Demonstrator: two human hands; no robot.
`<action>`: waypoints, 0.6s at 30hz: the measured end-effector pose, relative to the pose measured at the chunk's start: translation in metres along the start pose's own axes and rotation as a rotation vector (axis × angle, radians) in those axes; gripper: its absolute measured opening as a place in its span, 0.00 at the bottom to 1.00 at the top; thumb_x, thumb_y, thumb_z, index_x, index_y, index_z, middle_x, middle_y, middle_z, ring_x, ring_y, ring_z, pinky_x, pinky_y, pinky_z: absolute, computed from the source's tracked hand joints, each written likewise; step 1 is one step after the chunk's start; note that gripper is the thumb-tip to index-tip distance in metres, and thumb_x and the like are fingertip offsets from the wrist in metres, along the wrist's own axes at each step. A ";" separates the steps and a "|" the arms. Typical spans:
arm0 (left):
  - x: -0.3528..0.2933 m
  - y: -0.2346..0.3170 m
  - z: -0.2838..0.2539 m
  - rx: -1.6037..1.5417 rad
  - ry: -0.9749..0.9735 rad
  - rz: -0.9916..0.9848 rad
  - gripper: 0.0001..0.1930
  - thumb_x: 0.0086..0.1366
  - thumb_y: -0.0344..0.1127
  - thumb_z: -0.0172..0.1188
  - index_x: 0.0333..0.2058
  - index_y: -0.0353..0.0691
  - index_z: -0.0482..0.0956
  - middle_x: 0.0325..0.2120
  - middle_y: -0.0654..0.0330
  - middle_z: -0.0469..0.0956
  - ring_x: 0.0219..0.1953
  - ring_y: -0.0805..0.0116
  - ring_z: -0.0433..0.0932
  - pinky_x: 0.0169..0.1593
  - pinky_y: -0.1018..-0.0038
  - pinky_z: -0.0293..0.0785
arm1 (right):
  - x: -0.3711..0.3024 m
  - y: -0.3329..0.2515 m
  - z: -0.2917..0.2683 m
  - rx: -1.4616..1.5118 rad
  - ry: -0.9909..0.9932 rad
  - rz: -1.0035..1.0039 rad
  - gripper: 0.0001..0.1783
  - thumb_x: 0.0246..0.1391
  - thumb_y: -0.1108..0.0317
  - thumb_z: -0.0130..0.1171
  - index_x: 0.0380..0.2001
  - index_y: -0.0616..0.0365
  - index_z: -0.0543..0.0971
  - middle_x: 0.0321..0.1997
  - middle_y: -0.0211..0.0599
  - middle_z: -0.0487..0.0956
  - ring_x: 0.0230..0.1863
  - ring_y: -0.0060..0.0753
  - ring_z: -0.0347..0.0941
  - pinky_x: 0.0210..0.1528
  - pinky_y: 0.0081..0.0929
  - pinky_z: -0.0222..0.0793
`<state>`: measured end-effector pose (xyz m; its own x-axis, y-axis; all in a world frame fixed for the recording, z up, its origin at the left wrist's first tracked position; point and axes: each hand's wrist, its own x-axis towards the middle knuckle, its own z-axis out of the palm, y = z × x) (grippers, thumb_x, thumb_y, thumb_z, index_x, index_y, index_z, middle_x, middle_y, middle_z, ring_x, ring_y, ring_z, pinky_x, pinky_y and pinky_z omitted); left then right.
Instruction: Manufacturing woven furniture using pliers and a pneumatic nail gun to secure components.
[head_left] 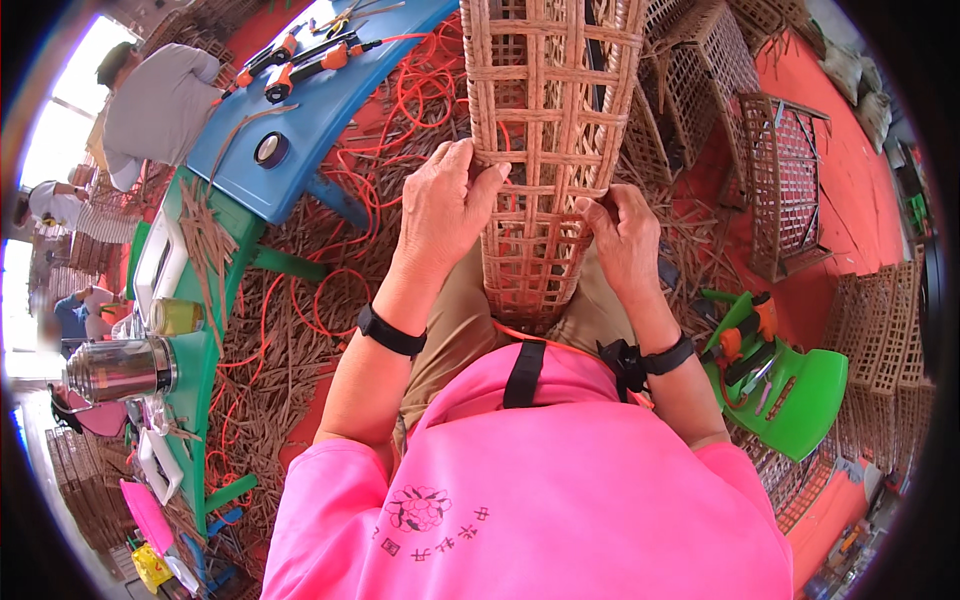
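A tall brown woven basket frame (540, 158) with an open lattice stands between my knees and rises past the top of the head view. My left hand (440, 205) is closed on its left edge, the thumb pressing on the outer strands and the other fingers curled behind. At the right edge, slightly lower, my right hand (625, 235) pinches the rim strands between thumb and curled fingers. Both wrists wear black bands. The basket's far end is cut off by the picture's edge.
To my left stand a blue table (235, 170) with orange power tools (315, 70) and a green table holding a metal flask (125, 368). Orange hose (350, 180) winds over floor scraps. A green stool (800, 400) with tools and more baskets (785, 185) are at right. People work far left.
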<state>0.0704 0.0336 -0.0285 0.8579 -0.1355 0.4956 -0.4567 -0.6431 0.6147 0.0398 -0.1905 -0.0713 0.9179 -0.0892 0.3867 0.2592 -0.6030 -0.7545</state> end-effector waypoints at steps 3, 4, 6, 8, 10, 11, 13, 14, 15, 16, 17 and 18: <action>0.000 -0.001 0.004 -0.026 0.004 -0.009 0.13 0.64 0.40 0.63 0.36 0.33 0.77 0.28 0.51 0.75 0.29 0.53 0.77 0.35 0.64 0.73 | -0.003 -0.009 -0.006 -0.213 0.017 -0.081 0.14 0.58 0.63 0.66 0.34 0.65 0.78 0.32 0.43 0.75 0.29 0.42 0.73 0.34 0.38 0.71; -0.001 -0.001 0.005 -0.053 0.005 -0.036 0.14 0.65 0.40 0.63 0.39 0.33 0.78 0.29 0.51 0.76 0.30 0.55 0.77 0.36 0.66 0.73 | -0.004 -0.021 -0.009 -0.156 0.159 -0.120 0.12 0.58 0.65 0.65 0.36 0.64 0.79 0.32 0.42 0.76 0.29 0.40 0.74 0.33 0.36 0.71; -0.001 0.000 0.007 -0.069 0.032 -0.039 0.13 0.65 0.38 0.64 0.38 0.33 0.77 0.28 0.52 0.76 0.29 0.56 0.77 0.35 0.66 0.73 | 0.004 -0.044 -0.013 -0.096 0.296 -0.167 0.10 0.59 0.68 0.65 0.38 0.64 0.80 0.32 0.41 0.77 0.30 0.38 0.75 0.33 0.34 0.71; -0.005 -0.002 0.008 0.032 0.048 -0.024 0.12 0.64 0.37 0.64 0.38 0.34 0.77 0.28 0.53 0.75 0.29 0.57 0.76 0.35 0.66 0.72 | 0.009 -0.071 -0.010 0.176 0.093 -0.225 0.11 0.58 0.71 0.64 0.43 0.63 0.81 0.31 0.39 0.79 0.29 0.34 0.76 0.32 0.31 0.72; -0.004 0.003 0.010 0.042 0.062 -0.040 0.11 0.62 0.37 0.65 0.37 0.35 0.77 0.27 0.53 0.75 0.29 0.56 0.77 0.34 0.65 0.73 | 0.019 -0.085 -0.002 0.251 -0.090 -0.016 0.14 0.58 0.71 0.64 0.47 0.64 0.81 0.27 0.39 0.80 0.26 0.33 0.77 0.31 0.30 0.72; -0.004 0.006 0.012 0.030 0.058 -0.059 0.13 0.60 0.37 0.65 0.37 0.35 0.76 0.30 0.51 0.75 0.32 0.51 0.78 0.35 0.61 0.74 | 0.026 -0.085 0.005 0.214 -0.134 -0.013 0.15 0.59 0.70 0.63 0.48 0.64 0.81 0.25 0.39 0.80 0.25 0.31 0.76 0.31 0.30 0.72; -0.007 0.003 0.014 0.056 0.077 -0.084 0.15 0.56 0.38 0.66 0.36 0.35 0.75 0.34 0.49 0.76 0.36 0.46 0.79 0.37 0.57 0.75 | 0.032 -0.093 0.015 0.149 -0.205 -0.032 0.18 0.60 0.67 0.62 0.50 0.66 0.80 0.22 0.41 0.79 0.24 0.26 0.75 0.31 0.29 0.71; -0.007 0.002 0.016 0.054 0.094 -0.092 0.15 0.56 0.38 0.66 0.36 0.35 0.75 0.34 0.49 0.76 0.36 0.46 0.79 0.37 0.57 0.75 | 0.033 -0.095 0.017 0.143 -0.217 -0.046 0.18 0.60 0.67 0.62 0.50 0.66 0.80 0.22 0.41 0.79 0.24 0.26 0.75 0.31 0.29 0.71; -0.006 0.002 0.017 0.065 0.105 -0.076 0.15 0.56 0.38 0.66 0.36 0.35 0.75 0.34 0.49 0.76 0.36 0.46 0.79 0.37 0.57 0.75 | 0.033 -0.097 0.019 0.168 -0.220 0.011 0.18 0.60 0.68 0.62 0.50 0.66 0.80 0.22 0.40 0.79 0.24 0.25 0.75 0.31 0.29 0.71; -0.005 0.003 0.019 0.076 0.116 -0.060 0.15 0.55 0.37 0.66 0.37 0.34 0.75 0.34 0.49 0.76 0.36 0.46 0.79 0.37 0.57 0.76 | 0.033 -0.098 0.022 0.192 -0.223 0.069 0.18 0.60 0.68 0.62 0.51 0.67 0.80 0.22 0.39 0.79 0.24 0.23 0.74 0.31 0.29 0.71; -0.006 0.004 0.020 0.068 0.144 -0.055 0.15 0.55 0.36 0.66 0.37 0.34 0.75 0.33 0.49 0.76 0.35 0.47 0.80 0.36 0.58 0.76 | 0.035 -0.083 0.031 0.266 -0.188 0.084 0.17 0.59 0.69 0.62 0.49 0.67 0.81 0.23 0.35 0.79 0.25 0.20 0.74 0.32 0.26 0.71; -0.007 0.003 0.021 0.065 0.162 -0.066 0.15 0.55 0.36 0.66 0.37 0.34 0.75 0.33 0.49 0.76 0.35 0.47 0.80 0.36 0.58 0.76 | 0.036 -0.085 0.029 0.258 -0.203 0.071 0.17 0.59 0.69 0.62 0.49 0.67 0.81 0.23 0.35 0.79 0.25 0.20 0.74 0.32 0.26 0.71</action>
<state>0.0677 0.0173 -0.0433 0.8338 0.0286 0.5514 -0.3802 -0.6944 0.6110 0.0597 -0.1194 -0.0089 0.9708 0.0514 0.2344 0.2361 -0.3781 -0.8951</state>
